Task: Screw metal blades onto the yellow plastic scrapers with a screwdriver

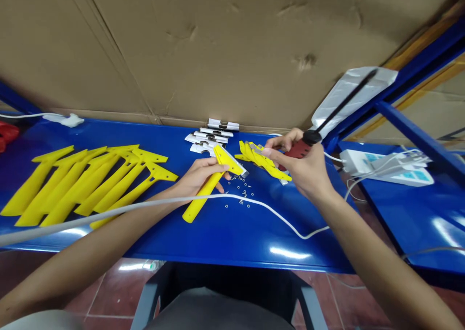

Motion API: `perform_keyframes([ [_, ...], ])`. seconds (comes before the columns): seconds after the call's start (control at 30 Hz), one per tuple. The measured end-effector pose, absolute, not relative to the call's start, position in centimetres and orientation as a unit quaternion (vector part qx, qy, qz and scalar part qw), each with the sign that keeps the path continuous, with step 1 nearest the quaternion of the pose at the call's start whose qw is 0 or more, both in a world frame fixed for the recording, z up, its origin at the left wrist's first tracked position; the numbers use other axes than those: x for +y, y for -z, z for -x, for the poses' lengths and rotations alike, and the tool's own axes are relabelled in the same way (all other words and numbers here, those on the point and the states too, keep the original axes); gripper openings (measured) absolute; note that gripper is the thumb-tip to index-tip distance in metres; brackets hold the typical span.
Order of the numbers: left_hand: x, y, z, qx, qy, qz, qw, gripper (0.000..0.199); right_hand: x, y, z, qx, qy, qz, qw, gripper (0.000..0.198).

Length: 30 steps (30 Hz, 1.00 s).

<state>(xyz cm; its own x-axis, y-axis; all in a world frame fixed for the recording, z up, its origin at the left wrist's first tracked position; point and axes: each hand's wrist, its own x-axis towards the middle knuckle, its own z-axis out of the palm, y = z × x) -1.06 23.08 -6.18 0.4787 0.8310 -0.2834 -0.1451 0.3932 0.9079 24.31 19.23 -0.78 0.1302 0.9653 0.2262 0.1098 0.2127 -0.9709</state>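
My left hand is closed round the head of a yellow scraper, whose handle slants toward me and whose front edge carries a metal strip. In my right hand is a screwdriver with a dark red handle, its long shaft pointing up and away to the right. The fingertips of that hand are at a pile of small yellow plates; whether they pinch a piece is unclear. Between the hands, tiny screws and nuts lie scattered on the blue table.
Several yellow scraper handles lie in a row at left. White-wrapped blades are stacked at the back by the cardboard wall. A white cable crosses in front of my left forearm. A power strip is at right.
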Motion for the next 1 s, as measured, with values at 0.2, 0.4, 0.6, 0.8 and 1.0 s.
perform_keyframes([
  [0.2,23.0,6.6,0.9,0.375,-0.354,-0.425,0.744,0.016,20.4,2.7,-21.8,-0.604,-0.426,0.47,0.482,0.059],
  [0.4,22.5,6.2,1.0,0.352,-0.367,-0.433,0.744,0.014,20.7,3.8,-21.2,-0.653,-0.396,0.489,0.422,0.05],
  [0.6,22.7,6.4,0.8,0.358,-0.353,-0.429,0.75,0.016,20.9,4.2,-20.9,-0.635,-0.424,0.496,0.414,0.057],
  [0.8,22.6,6.3,0.9,0.347,-0.352,-0.437,0.751,0.022,20.8,4.4,-20.7,-0.53,-0.511,0.531,0.419,0.064],
  [1.0,22.4,5.7,1.1,0.35,-0.348,-0.457,0.74,0.023,20.4,4.3,-20.7,-0.516,-0.55,0.515,0.409,0.061],
])
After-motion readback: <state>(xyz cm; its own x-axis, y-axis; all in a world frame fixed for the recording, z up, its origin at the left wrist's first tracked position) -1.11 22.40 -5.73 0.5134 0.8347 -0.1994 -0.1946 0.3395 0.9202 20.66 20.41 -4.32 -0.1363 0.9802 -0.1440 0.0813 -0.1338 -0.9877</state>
